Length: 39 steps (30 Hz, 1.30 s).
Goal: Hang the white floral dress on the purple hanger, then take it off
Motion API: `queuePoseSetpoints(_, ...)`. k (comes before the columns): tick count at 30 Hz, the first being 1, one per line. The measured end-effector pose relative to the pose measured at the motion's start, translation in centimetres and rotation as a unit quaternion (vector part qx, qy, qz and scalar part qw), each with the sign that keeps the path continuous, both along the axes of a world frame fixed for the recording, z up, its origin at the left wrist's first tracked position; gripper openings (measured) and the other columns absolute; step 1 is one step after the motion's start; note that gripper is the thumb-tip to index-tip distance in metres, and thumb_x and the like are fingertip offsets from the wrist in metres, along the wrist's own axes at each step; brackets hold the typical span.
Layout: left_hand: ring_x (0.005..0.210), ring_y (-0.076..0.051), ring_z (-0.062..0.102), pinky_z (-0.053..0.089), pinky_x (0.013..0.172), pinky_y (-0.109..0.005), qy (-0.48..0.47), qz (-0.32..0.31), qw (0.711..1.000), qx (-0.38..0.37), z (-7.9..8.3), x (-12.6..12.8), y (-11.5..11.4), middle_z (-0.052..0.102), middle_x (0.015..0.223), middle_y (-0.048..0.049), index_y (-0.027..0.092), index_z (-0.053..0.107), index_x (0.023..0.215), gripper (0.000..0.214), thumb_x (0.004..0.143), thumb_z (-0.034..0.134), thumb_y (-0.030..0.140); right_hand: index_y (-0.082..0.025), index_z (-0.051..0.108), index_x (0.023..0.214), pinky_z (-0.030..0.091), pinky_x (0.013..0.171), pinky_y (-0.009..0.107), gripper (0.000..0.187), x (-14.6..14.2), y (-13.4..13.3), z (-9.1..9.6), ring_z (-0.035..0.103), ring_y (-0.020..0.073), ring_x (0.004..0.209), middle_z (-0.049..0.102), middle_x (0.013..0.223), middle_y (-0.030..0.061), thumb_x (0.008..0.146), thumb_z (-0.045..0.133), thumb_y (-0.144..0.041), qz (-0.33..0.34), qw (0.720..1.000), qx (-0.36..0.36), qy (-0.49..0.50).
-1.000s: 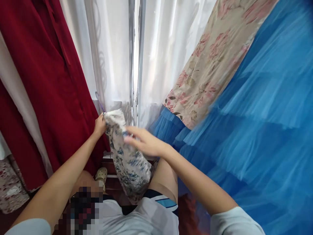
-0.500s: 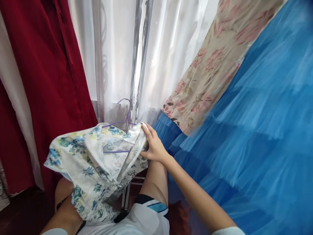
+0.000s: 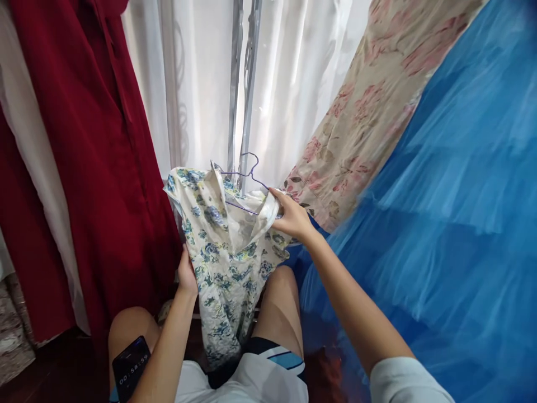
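Note:
A white dress (image 3: 226, 268) with a blue, green and yellow floral print hangs in front of me on a thin purple wire hanger (image 3: 251, 174). The hanger's hook points up, and its lower bar shows through the open neckline. My right hand (image 3: 293, 217) pinches the dress at the right shoulder, thumb in front near the neckline edge. Along the left side seam, my left hand (image 3: 187, 273) holds the fabric; its fingers are mostly hidden behind the cloth. The dress's lower part drapes down between my knees.
Dark red garments (image 3: 104, 168) hang at left, and a beige floral garment (image 3: 352, 129) and layered blue tulle (image 3: 453, 212) at right. White curtains (image 3: 201, 84) and a metal pole (image 3: 242, 73) stand behind. A phone (image 3: 131, 366) showing a timer rests on my left thigh.
The dress and hanger have moved up and right, and the dress now hangs more upright. My left hand, previously hidden behind the dress, has come into view at its left side.

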<state>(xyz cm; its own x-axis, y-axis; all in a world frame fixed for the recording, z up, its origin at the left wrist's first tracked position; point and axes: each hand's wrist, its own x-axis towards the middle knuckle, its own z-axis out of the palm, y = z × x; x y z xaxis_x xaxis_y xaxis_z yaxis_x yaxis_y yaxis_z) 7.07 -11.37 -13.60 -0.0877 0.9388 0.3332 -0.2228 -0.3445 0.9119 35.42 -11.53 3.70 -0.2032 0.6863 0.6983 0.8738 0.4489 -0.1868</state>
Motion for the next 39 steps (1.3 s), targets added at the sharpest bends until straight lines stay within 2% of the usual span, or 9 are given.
queuePoseSetpoints(3,0.121,-0.03,0.059,0.053,0.095,-0.042,-0.081,0.033,0.996,0.007,-0.6,-0.8,-1.7,0.065,0.127,-0.007,0.027,0.056,0.131,0.071,0.084,0.037,0.076,-0.025,0.041,0.148,0.046,0.097,0.044,0.09,-1.2,-0.4,1.6,0.059,0.0383,0.115,0.058,0.136,0.0109,0.068,0.073,-0.05,0.0,1.0,0.002,-0.024)
queuePoseSetpoints(7,0.122,-0.03,0.058,0.052,0.098,-0.039,-0.064,0.024,0.998,-0.014,-1.6,-1.0,-3.2,0.065,0.128,-0.0078,0.025,0.055,0.13,0.064,0.075,0.07,0.053,-0.024,0.043,0.147,0.047,0.094,0.045,0.086,-1.7,-2.0,1.0,0.059,0.0392,0.114,0.059,0.134,0.0115,0.07,0.071,-0.05,-0.038,0.999,0.017,0.002)
queuePoseSetpoints(11,0.119,-0.029,0.061,0.05,0.1,-0.04,-0.071,-0.016,0.997,-0.024,-2.9,-0.2,-3.1,0.066,0.126,-0.0092,0.023,0.058,0.126,0.056,0.076,0.073,0.043,-0.024,0.044,0.147,0.046,0.095,0.046,0.085,-0.7,-2.1,0.1,0.058,0.0391,0.116,0.058,0.136,0.0117,0.071,0.071,-0.049,-0.065,0.998,0.013,0.016)
queuePoseSetpoints(20,0.116,-0.029,0.062,0.048,0.103,-0.041,0.013,0.057,0.993,-0.103,-7.8,0.4,-5.0,0.07,0.118,-0.0095,0.023,0.067,0.106,0.035,0.077,0.072,0.042,-0.023,0.041,0.149,0.044,0.102,0.043,0.092,-0.5,-1.5,0.3,0.054,0.037,0.123,0.053,0.141,0.0107,0.067,0.075,-0.047,0.069,0.993,-0.03,-0.09)
queuePoseSetpoints(26,0.116,-0.028,0.062,0.049,0.1,-0.041,-0.003,0.082,0.985,-0.152,-10.8,1.3,-8.0,0.069,0.119,-0.0115,0.018,0.066,0.112,0.038,0.081,0.066,0.04,-0.022,0.045,0.146,0.02,0.118,0.054,0.072,-1.6,-4.8,-6.5,0.032,0.0347,0.142,0.043,0.151,0.01,0.076,0.064,-0.025,0.154,0.988,0.008,0.01)
queuePoseSetpoints(30,0.111,-0.032,0.064,0.048,0.099,-0.043,0.044,0.096,0.981,-0.166,-11.7,1.4,-9.1,0.072,0.111,-0.015,0.012,0.069,0.105,0.04,0.075,0.071,0.039,-0.023,0.055,0.135,0.037,0.111,0.045,0.046,-6.4,-8.8,-14.8,0.05,0.0269,0.13,0.057,0.139,0.0093,0.088,0.055,-0.026,0.25,0.941,-0.095,0.208)
queuePoseSetpoints(34,0.111,-0.033,0.064,0.049,0.097,-0.042,0.098,0.107,0.978,-0.148,-11.5,0.9,-10.0,0.072,0.111,-0.0158,0.011,0.069,0.105,0.042,0.074,0.07,0.04,-0.019,0.062,0.103,0.052,0.073,0.034,0.025,-10.8,-10.5,-22.5,0.063,0.022,0.082,0.067,0.095,0.008,0.084,0.064,-0.035,0.125,0.889,-0.16,0.411)
queuePoseSetpoints(36,0.113,-0.032,0.063,0.049,0.097,-0.041,0.115,0.1,0.98,-0.127,-11.2,0.7,-10.5,0.07,0.115,-0.0158,0.01,0.068,0.108,0.042,0.076,0.067,0.038,-0.018,0.058,0.1,0.048,0.063,0.03,0.03,-11.9,-10.4,-24.3,0.058,0.0186,0.069,0.064,0.087,0.0053,0.081,0.068,-0.038,0.098,0.869,-0.215,0.434)
queuePoseSetpoints(39,0.115,-0.032,0.062,0.049,0.097,-0.039,0.133,0.101,0.981,-0.102,-10.9,0.8,-10.9,0.07,0.114,-0.0159,0.01,0.068,0.108,0.039,0.079,0.063,0.036,-0.018,0.058,0.086,0.043,0.062,0.028,0.021,-12.0,-9.8,-24.6,0.054,0.0167,0.066,0.06,0.077,0.0026,0.087,0.059,-0.039,0.111,0.864,-0.262,0.415)
